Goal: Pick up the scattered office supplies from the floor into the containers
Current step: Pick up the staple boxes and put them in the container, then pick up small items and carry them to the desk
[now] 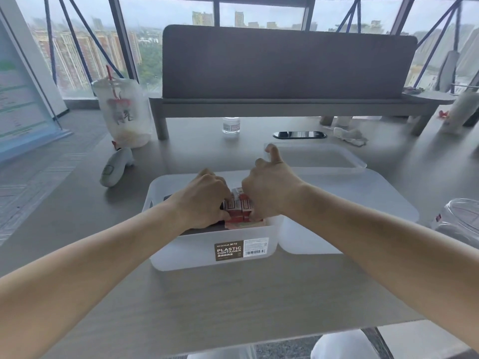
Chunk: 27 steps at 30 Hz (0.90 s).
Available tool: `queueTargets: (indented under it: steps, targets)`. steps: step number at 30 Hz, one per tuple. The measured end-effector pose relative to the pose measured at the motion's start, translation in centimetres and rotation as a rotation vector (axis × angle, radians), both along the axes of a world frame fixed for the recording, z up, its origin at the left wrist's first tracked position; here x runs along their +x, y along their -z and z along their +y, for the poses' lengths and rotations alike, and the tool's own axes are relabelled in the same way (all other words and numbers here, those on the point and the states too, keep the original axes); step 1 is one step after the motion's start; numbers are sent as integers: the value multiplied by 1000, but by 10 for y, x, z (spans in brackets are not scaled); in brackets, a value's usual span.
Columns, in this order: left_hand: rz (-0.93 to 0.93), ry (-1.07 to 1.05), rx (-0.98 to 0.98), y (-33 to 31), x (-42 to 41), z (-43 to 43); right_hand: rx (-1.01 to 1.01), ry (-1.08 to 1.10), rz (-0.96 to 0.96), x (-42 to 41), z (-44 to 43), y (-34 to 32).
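Small red and white boxes [239, 206] are gripped from both sides by the left hand [204, 200] and the right hand [269, 195], inside a clear container [181, 251] on the bench [207, 301]. The fingertips and most of the contents are hidden behind the hands. The label on the front wall is read as "PLASTIC CONTAINER". A lid [363, 203] lies just beside it on the right. Open bench is left toward the near edge.
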<state>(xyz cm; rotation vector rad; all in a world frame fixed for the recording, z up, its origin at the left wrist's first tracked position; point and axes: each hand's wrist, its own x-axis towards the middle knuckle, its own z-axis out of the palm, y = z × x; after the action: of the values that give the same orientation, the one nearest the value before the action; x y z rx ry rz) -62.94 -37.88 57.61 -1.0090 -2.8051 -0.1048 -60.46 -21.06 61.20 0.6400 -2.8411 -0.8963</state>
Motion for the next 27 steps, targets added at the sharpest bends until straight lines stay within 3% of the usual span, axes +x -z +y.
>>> queueTargets:
  steps: [4, 10, 16, 19, 27]
  targets:
    - [-39, 2, -13, -11, 5, 0, 9, 9, -28, 7, -1, -11]
    - [-72, 10, 72, -66, 30, 2, -254, 24, 18, 48, 31, -68]
    - [60, 229, 305, -84, 105, 45, -505, 355, 150, 162, 91, -61]
    - [-14, 353, 388, -64, 164, 73, -559, 533, 143, 237, 107, -41]
    - [-282, 715, 229, 6, 322, 136, -616, 1054, 85, 475, 79, 13]
